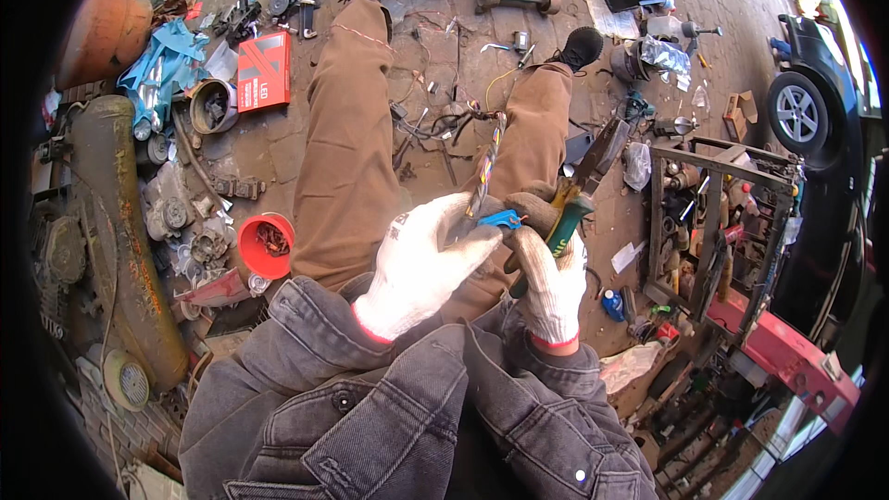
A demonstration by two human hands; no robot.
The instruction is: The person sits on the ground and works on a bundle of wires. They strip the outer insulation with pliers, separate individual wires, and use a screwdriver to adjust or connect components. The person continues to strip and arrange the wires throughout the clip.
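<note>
My left hand (421,255), in a white knit glove with a red cuff, is closed on a twisted bundle of coloured wires (485,169) above my lap. A small blue plastic connector (501,219) sits between the fingertips of both hands. My right hand (556,292), its glove soiled at the fingers, is wrapped round pliers with green and yellow handles (570,219). Their dark, worn jaws point up and to the right. The right fingertips also touch the connector. How the wires meet the connector is hidden by the fingers.
Between my feet lie loose wires (444,125). To the left are a red bucket (265,247), a red box (264,72) and a large rusty cylinder (120,231). At right stand a metal frame rack (713,185) and a dark car (815,130).
</note>
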